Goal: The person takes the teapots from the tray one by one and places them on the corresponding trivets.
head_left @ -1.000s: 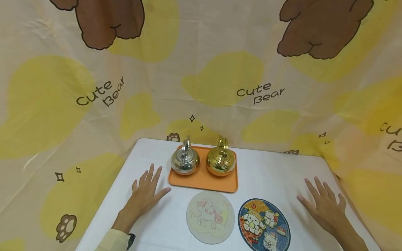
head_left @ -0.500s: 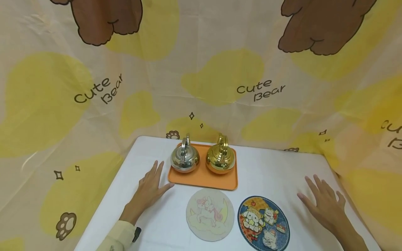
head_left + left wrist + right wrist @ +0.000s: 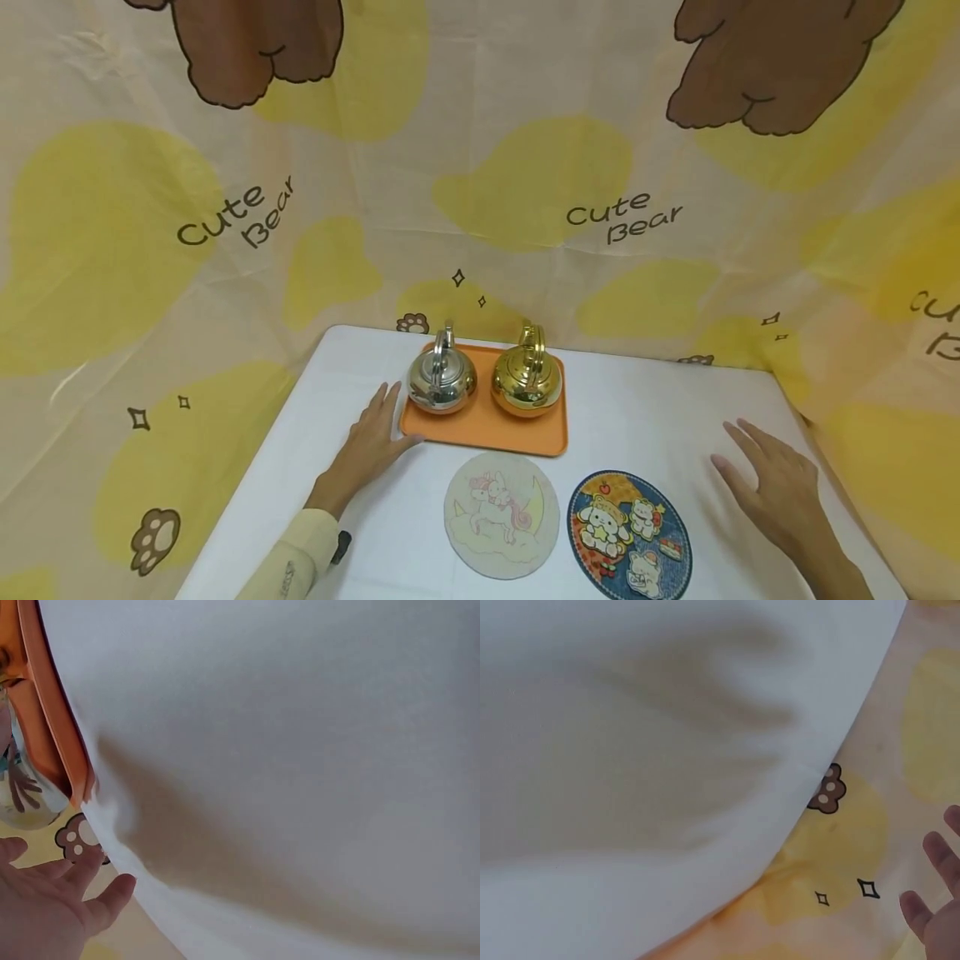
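Two kettles (image 3: 441, 390) on a tray (image 3: 487, 432) at the counter's (image 3: 645, 408) back edge
Left hand (image 3: 371, 442), fingers extended, by the tray's front left corner; right hand (image 3: 780, 490), fingers relaxed, near the counter's right edge.

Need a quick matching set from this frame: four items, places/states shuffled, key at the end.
1. silver teapot
2. gold teapot
3. pale round mat
4. right hand

A. right of both mats, holding nothing
B. on the left part of the orange tray
C. flat on the white table, left of the blue mat
D. on the tray's right part

Pairs: 1-B, 2-D, 3-C, 4-A
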### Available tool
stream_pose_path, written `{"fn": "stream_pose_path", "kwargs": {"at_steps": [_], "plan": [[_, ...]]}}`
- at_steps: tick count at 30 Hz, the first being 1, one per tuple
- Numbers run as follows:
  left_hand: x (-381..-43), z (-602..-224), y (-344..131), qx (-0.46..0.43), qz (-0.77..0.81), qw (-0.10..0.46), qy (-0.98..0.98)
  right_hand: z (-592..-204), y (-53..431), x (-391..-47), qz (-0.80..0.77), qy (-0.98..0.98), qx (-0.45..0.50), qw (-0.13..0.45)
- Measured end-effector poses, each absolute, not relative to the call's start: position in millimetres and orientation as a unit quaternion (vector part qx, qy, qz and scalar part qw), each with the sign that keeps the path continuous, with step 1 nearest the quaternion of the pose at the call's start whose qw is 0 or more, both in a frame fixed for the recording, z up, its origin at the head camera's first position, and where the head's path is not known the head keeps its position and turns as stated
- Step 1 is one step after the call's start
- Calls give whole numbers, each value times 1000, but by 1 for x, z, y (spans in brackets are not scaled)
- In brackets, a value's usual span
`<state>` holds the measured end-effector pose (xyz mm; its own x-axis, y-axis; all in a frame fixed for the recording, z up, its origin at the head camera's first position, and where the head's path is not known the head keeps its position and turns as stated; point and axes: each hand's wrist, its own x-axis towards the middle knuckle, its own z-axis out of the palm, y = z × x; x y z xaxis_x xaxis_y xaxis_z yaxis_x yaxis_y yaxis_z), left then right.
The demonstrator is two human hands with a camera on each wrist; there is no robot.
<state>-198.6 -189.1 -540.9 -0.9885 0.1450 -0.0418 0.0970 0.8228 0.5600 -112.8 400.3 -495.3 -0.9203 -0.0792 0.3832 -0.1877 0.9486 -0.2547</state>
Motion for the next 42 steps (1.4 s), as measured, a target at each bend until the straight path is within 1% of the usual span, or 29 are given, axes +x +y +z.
{"fn": "stream_pose_path", "kwargs": {"at_steps": [2, 7, 17, 27, 35, 42], "plan": [[-203, -544, -188, 59, 299, 54, 951, -495, 398, -113, 150, -966, 71, 198], [-210, -549, -187, 53, 317, 76, 944, -494, 391, -113, 160, -964, 65, 201], [-214, -551, -185, 62, 336, 83, 936, -486, 379, -112, 195, -960, 63, 191], [-216, -554, -185, 75, 337, 73, 936, -477, 366, -112, 232, -954, 57, 183], [-219, -555, -183, 65, 330, 88, 938, -473, 353, -113, 271, -945, 47, 175], [-217, -553, -183, 63, 340, 88, 934, -468, 336, -116, 306, -930, 57, 195]]}}
